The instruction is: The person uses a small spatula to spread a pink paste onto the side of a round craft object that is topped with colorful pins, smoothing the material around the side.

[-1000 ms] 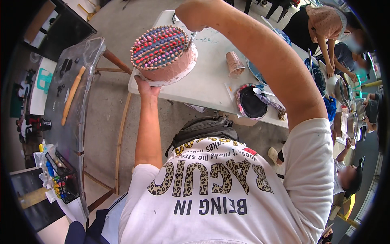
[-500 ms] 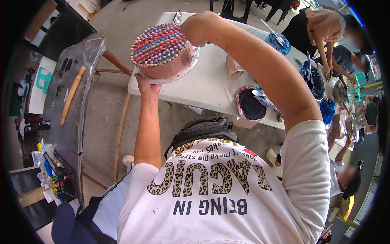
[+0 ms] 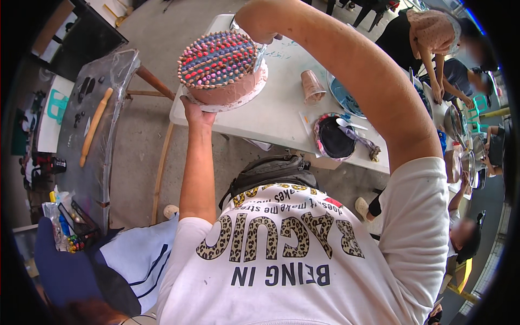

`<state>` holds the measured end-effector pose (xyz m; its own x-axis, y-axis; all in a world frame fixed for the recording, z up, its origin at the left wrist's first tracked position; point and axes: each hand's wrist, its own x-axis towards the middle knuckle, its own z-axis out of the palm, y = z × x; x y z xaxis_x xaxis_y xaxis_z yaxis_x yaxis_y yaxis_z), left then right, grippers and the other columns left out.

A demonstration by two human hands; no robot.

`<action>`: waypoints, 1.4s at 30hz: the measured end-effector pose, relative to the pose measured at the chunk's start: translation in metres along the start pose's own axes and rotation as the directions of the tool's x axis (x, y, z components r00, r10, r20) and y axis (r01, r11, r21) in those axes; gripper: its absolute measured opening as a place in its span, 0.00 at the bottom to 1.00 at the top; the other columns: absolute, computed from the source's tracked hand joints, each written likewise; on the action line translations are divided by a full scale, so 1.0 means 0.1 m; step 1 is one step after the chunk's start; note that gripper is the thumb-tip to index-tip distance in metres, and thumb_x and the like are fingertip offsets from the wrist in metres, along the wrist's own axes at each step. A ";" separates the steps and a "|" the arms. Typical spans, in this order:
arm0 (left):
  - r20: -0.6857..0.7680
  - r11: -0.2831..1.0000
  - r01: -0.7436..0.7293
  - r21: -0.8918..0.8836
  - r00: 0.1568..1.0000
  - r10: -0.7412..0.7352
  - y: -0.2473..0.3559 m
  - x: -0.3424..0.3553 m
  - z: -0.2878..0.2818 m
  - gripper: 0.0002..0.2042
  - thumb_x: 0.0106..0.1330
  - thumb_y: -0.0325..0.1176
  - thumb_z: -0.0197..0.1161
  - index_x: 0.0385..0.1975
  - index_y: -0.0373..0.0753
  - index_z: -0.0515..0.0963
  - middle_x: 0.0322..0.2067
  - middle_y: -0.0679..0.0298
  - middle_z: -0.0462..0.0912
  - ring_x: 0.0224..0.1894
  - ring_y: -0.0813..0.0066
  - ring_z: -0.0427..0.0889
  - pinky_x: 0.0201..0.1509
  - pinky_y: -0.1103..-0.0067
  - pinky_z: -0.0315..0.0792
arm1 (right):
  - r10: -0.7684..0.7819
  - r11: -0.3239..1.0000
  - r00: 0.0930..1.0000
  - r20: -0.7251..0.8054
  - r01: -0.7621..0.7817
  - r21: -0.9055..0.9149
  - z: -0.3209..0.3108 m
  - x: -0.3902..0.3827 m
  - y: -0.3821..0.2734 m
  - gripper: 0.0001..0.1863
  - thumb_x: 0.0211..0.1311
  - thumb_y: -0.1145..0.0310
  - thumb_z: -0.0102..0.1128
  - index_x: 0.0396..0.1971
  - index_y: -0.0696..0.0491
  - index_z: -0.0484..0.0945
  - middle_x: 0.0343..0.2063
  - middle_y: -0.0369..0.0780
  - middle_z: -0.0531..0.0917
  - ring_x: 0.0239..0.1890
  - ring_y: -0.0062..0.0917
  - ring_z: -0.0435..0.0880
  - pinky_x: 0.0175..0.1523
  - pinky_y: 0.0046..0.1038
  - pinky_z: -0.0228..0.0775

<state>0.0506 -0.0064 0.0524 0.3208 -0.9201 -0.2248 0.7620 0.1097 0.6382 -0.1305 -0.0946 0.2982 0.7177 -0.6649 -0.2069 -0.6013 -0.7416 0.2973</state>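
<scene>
A round cake (image 3: pixel 225 95) with pinkish-brown frosted sides stands on a thin white board (image 3: pixel 260 86). Its top is dark blue, covered in rows of small piped peaks in red, pink, purple and tan. My left hand (image 3: pixel 198 112) supports the board from below at its near left edge, thumb up along the side, other fingers hidden beneath. Just beyond the cake's far right edge is my right hand (image 3: pixel 260 24), fingers curled. A pale, flat strip (image 3: pixel 260 57) shows between it and the cake; I cannot make out what the hand holds.
On the white table (image 3: pixel 281 97) are a smeared plastic cup (image 3: pixel 312 86), a blue-smeared bowl (image 3: pixel 344 95), and a black-lined bowl (image 3: pixel 333 138) with a white spoon (image 3: pixel 351 124). A rolling pin (image 3: pixel 96 127) lies on the left table. A person (image 3: pixel 103 265) is close at lower left; others work at right.
My right hand has shifted farther away and slightly left, off the cake's rim. The cake has moved slightly right, its board showing more. The person at lower left has come closer.
</scene>
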 end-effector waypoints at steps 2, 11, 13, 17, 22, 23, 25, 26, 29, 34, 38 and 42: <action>-0.012 0.999 -0.044 0.001 0.999 0.044 -0.05 0.06 -0.15 0.34 0.71 0.61 0.17 0.71 0.49 0.48 0.70 0.59 0.52 0.71 0.54 0.53 0.68 0.51 0.57 | -0.017 0.999 0.998 0.060 0.019 -0.038 -0.18 -0.05 -0.02 0.16 0.45 0.68 0.66 0.38 0.49 0.86 0.42 0.41 0.85 0.46 0.35 0.84 0.45 0.37 0.76; -0.035 0.998 -0.051 -0.041 0.998 0.049 -0.11 0.07 -0.19 0.35 0.70 0.62 0.16 0.71 0.48 0.48 0.70 0.59 0.52 0.71 0.54 0.53 0.69 0.53 0.57 | 0.030 0.999 0.992 0.123 -0.027 -0.030 -0.09 -0.28 0.01 0.19 0.44 0.71 0.66 0.41 0.53 0.84 0.44 0.43 0.84 0.49 0.35 0.83 0.46 0.37 0.76; 0.013 0.997 -0.062 -0.044 0.998 0.063 -0.13 0.08 -0.15 0.35 0.70 0.62 0.16 0.71 0.48 0.49 0.70 0.59 0.53 0.71 0.54 0.54 0.69 0.53 0.57 | 0.017 0.999 0.995 0.101 -0.021 0.036 0.09 -0.28 -0.02 0.20 0.44 0.71 0.67 0.42 0.52 0.84 0.45 0.43 0.84 0.49 0.35 0.83 0.47 0.37 0.76; 0.097 0.995 -0.085 -0.049 0.991 0.089 -0.14 0.08 -0.08 0.36 0.70 0.62 0.16 0.70 0.47 0.50 0.69 0.59 0.53 0.70 0.55 0.55 0.69 0.54 0.58 | 0.060 0.998 0.995 0.076 -0.060 -0.010 0.32 -0.29 -0.20 0.17 0.44 0.82 0.60 0.37 0.53 0.84 0.35 0.42 0.86 0.39 0.34 0.86 0.37 0.34 0.78; 0.045 0.992 -0.072 -0.102 0.996 0.077 -0.17 0.08 -0.09 0.32 0.72 0.59 0.25 0.68 0.46 0.54 0.68 0.57 0.57 0.69 0.55 0.59 0.68 0.54 0.60 | 0.060 0.998 0.998 0.003 -0.060 -0.007 0.40 -0.23 -0.28 0.18 0.45 0.82 0.59 0.38 0.52 0.84 0.35 0.42 0.86 0.38 0.34 0.86 0.37 0.34 0.78; 0.034 0.987 -0.093 -0.134 0.995 0.099 -0.18 0.07 -0.08 0.30 0.73 0.57 0.33 0.67 0.44 0.57 0.66 0.56 0.60 0.67 0.55 0.61 0.67 0.53 0.62 | 0.070 0.997 0.998 0.009 -0.070 -0.018 0.40 -0.21 -0.29 0.18 0.45 0.82 0.59 0.38 0.52 0.84 0.35 0.41 0.86 0.38 0.34 0.86 0.37 0.33 0.78; 0.039 0.989 -0.093 -0.111 0.994 0.097 -0.19 0.05 -0.04 0.31 0.73 0.58 0.32 0.67 0.44 0.56 0.67 0.56 0.59 0.68 0.55 0.60 0.67 0.53 0.61 | 0.097 0.995 0.994 0.043 -0.097 0.005 0.36 -0.21 -0.28 0.17 0.46 0.81 0.59 0.38 0.52 0.84 0.35 0.41 0.86 0.38 0.33 0.86 0.36 0.33 0.78; 0.044 0.992 -0.095 -0.089 0.994 0.099 -0.20 0.04 -0.02 0.31 0.72 0.59 0.30 0.68 0.45 0.55 0.67 0.56 0.58 0.68 0.55 0.60 0.67 0.53 0.61 | 0.122 0.992 0.990 0.075 -0.124 0.025 0.33 -0.21 -0.27 0.17 0.46 0.81 0.59 0.38 0.52 0.84 0.35 0.41 0.86 0.37 0.33 0.86 0.36 0.32 0.78; 0.020 0.994 -0.077 -0.076 0.997 0.079 -0.15 0.01 0.01 0.32 0.72 0.60 0.27 0.69 0.46 0.53 0.68 0.56 0.56 0.69 0.55 0.58 0.67 0.52 0.60 | 0.129 0.991 0.980 0.152 -0.131 0.005 0.14 -0.20 -0.27 0.17 0.47 0.81 0.59 0.39 0.52 0.84 0.36 0.41 0.86 0.36 0.32 0.86 0.36 0.31 0.78; 0.002 0.994 -0.104 -0.034 0.995 0.104 -0.18 0.05 -0.07 0.33 0.72 0.61 0.22 0.70 0.46 0.51 0.69 0.57 0.55 0.70 0.54 0.57 0.68 0.52 0.59 | -0.003 0.999 0.988 0.155 0.009 -0.043 -0.16 -0.22 -0.11 0.15 0.45 0.71 0.66 0.37 0.53 0.85 0.38 0.42 0.86 0.43 0.34 0.85 0.42 0.38 0.76; -0.040 0.996 -0.088 -0.019 0.995 0.087 -0.20 0.04 -0.08 0.34 0.72 0.60 0.20 0.70 0.46 0.50 0.69 0.57 0.54 0.70 0.54 0.55 0.69 0.51 0.57 | 0.028 1.000 0.957 0.287 -0.025 -0.013 -0.23 -0.23 -0.02 0.11 0.46 0.72 0.64 0.33 0.53 0.86 0.32 0.43 0.87 0.36 0.34 0.85 0.38 0.36 0.76; -0.049 0.994 -0.102 -0.038 0.994 0.100 -0.22 0.04 -0.09 0.33 0.72 0.59 0.20 0.70 0.46 0.50 0.69 0.56 0.53 0.70 0.53 0.54 0.69 0.51 0.56 | -0.047 0.998 0.950 0.308 0.054 -0.014 -0.10 -0.25 -0.03 0.11 0.47 0.72 0.64 0.32 0.54 0.86 0.32 0.43 0.86 0.35 0.33 0.86 0.37 0.35 0.77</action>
<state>0.0404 -0.0091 0.0308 0.4226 -0.8849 -0.1960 0.7463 0.2171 0.6292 -0.1436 -0.0747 0.3117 0.6023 -0.6246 -0.4972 -0.5568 -0.7750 0.2991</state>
